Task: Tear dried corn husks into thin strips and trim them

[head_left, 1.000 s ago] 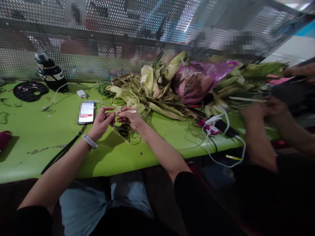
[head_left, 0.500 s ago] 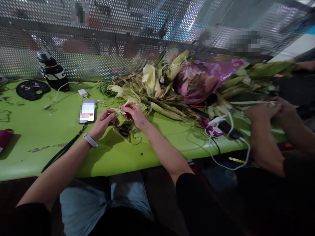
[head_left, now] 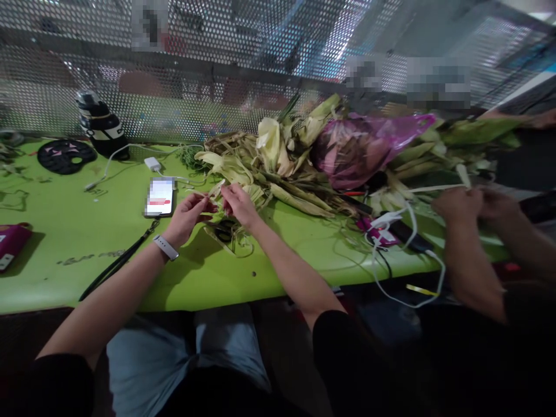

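My left hand (head_left: 187,212) and my right hand (head_left: 238,204) meet over the green table (head_left: 65,260), both pinched on a thin pale strip of leaf (head_left: 216,191) stretched between them. A watch with a light band sits on my left wrist. Under my hands lie loose leaf scraps (head_left: 228,234). Just behind them is a big pile of dried and green leaves (head_left: 269,162).
A phone (head_left: 160,197) with a lit screen lies left of my hands, with a white charger and cable (head_left: 152,164) behind it. A purple plastic bag (head_left: 365,145) sits in the pile. A co-worker's hands (head_left: 467,202) handle a leaf strip at the right. A perforated metal screen closes the back.
My two hands have stayed together on the strip, working it with small finger movements. The co-worker's hands have pulled a long strip taut at the right. The camera has shifted slightly.
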A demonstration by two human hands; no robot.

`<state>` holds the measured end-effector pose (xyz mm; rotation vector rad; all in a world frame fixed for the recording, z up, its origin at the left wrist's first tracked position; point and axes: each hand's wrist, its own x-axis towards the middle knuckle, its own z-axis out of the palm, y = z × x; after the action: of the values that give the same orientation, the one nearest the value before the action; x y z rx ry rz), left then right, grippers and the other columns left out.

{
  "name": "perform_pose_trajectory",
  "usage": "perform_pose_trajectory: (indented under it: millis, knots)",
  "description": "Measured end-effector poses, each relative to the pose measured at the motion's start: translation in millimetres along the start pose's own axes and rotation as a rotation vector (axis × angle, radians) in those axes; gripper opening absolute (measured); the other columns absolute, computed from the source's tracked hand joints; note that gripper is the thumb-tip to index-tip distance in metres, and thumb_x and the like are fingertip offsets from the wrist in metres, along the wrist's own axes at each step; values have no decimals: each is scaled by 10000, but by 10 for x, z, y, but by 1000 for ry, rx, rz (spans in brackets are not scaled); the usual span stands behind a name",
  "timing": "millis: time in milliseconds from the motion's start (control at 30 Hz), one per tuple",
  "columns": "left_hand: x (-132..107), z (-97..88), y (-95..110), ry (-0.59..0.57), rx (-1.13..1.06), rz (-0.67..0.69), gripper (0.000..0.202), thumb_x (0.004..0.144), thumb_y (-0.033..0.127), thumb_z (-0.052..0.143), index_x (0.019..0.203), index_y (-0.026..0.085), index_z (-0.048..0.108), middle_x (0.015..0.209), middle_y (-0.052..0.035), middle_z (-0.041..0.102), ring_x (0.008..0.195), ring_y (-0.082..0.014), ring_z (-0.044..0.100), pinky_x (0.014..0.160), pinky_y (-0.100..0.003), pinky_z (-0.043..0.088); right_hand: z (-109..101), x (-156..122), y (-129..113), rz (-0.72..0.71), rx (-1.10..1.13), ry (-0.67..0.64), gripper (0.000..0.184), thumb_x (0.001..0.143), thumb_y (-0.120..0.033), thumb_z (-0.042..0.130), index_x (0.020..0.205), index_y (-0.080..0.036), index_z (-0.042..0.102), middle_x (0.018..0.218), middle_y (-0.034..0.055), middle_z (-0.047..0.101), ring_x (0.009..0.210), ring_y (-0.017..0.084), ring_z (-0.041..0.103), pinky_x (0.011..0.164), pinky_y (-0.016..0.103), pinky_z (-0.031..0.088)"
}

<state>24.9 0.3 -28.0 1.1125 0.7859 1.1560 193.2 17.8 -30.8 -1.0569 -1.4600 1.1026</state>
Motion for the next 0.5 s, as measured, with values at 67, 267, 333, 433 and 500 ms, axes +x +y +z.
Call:
perform_pose_trajectory:
  millis: [67, 267, 333, 433, 500]
  knots:
    - [18, -19, -25, 19, 12, 60, 148, 840, 285, 669, 915, 162, 632, 814, -26, 663, 736, -112, 644, 621, -212, 501, 20, -30, -4, -17, -95, -105, 443, 864, -641, 480, 764, -209, 496, 578, -49, 496, 467, 77, 466, 468, 212, 369]
    - [36, -17, -58, 58, 20, 153, 194, 773, 294, 739, 875, 150, 662, 757, -11, 645, 681, -92, 585, 636, -217, 462, 74, -97, -28, -165, -282, -130, 293, 925, -456, 444, 782, -203, 484, 612, -41, 495, 543, 97, 466, 542, 222, 370]
    - [29, -2, -58, 60, 20, 145, 219, 757, 305, 753, 880, 148, 662, 754, -16, 655, 668, -96, 584, 619, -224, 457, 73, -103, -33, -172, -296, -133, 253, 924, -416, 437, 797, -203, 488, 635, -35, 513, 571, 104, 477, 560, 225, 372]
    - [37, -1, -81, 55, 21, 154, 211, 762, 307, 748, 874, 146, 671, 747, -13, 656, 647, -83, 566, 616, -217, 452, 72, -104, -30, -173, -298, -158, 223, 910, -405, 450, 811, -208, 482, 647, -37, 511, 585, 108, 476, 571, 227, 371]
    - [58, -13, -111, 60, 16, 161, 200, 760, 296, 750, 864, 143, 675, 739, -9, 654, 641, -76, 560, 621, -211, 453, 77, -102, -23, -182, -298, -164, 215, 907, -395, 451, 797, -211, 466, 637, -41, 493, 583, 108, 466, 574, 227, 367]
